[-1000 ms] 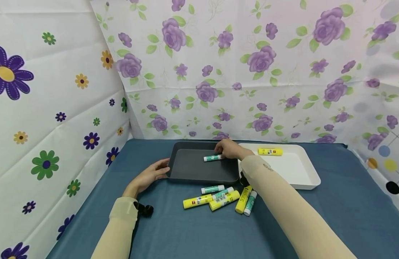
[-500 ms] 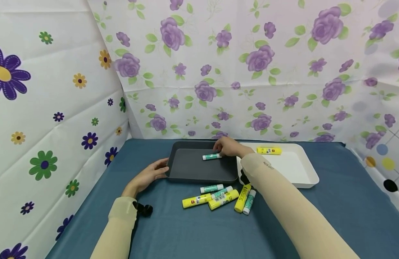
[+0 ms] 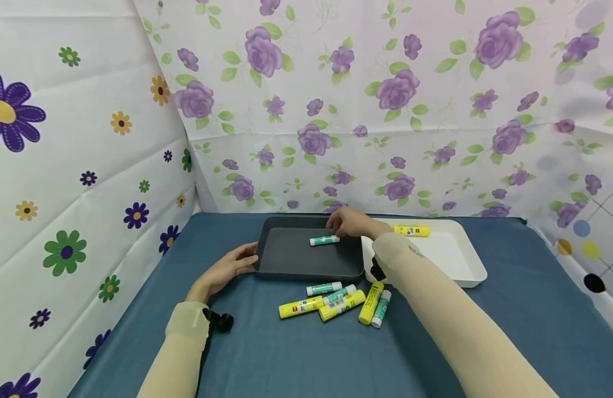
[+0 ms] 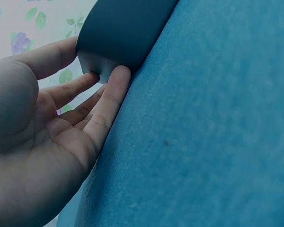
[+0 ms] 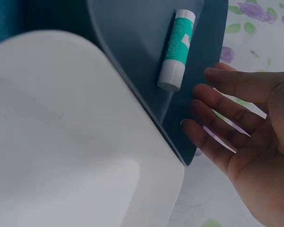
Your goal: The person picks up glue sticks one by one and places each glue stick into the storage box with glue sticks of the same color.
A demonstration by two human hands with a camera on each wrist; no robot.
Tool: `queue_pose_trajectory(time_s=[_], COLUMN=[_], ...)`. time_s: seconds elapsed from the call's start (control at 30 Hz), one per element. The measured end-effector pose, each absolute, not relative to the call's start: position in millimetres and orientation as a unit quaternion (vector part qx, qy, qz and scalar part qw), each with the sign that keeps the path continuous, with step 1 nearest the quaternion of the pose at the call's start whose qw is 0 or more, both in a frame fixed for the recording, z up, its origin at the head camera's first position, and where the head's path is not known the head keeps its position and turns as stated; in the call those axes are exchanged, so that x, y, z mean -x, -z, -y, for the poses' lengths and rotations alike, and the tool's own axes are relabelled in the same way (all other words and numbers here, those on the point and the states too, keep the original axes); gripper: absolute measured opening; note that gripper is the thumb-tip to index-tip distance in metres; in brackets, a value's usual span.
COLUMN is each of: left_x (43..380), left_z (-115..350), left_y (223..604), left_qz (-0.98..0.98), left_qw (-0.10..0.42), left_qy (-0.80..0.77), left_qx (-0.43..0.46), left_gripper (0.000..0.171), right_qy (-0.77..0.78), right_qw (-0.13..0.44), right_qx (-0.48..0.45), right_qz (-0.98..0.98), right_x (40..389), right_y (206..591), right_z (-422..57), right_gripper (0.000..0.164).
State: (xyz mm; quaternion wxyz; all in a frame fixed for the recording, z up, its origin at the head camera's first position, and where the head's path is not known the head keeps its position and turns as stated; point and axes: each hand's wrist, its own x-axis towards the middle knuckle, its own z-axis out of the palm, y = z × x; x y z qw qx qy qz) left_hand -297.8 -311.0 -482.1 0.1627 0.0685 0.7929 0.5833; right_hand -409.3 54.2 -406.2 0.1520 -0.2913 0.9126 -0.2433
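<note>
A dark grey tray (image 3: 311, 275) lies on the blue cloth. Inside it is a glue stick with a green label and white ends (image 5: 178, 49), which my right hand does not hold. At the tray's back right corner is my right hand (image 3: 353, 223). Its loosely bent fingers (image 5: 217, 106) are beside the tray wall; I cannot tell whether they touch it. Extended fingers of my left hand (image 3: 228, 271) touch the tray's left end, and the left wrist view shows fingertips (image 4: 118, 78) against the outer wall.
A white tray (image 3: 460, 260) adjoins the dark one on the right, with a yellow glue stick (image 3: 412, 230) inside. Several yellow and green glue sticks lie in front of the dark tray, among them a yellow glue stick (image 3: 342, 305) and a green glue stick (image 3: 381, 309). Flowered sheets hang behind and left.
The head view has shifted very slightly. Both hands, the trays and the glue sticks keep their places.
</note>
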Motion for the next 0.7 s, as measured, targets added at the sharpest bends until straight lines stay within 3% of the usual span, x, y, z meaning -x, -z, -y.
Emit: queue_pose_trajectory(time_s=[0.7], left_x=[300], left_z=[311], left_y=[483], left_qz=[-0.798], left_qw=[0.161], left_qy=[-0.577], left_qx=[-0.070], left_gripper=[0.066], right_qy=[0.308], right_qw=[0.137], right_qx=[0.325], right_qz=[-0.883], right_x=[396], right_y=[376], right_z=[-98], right_gripper=[0.029])
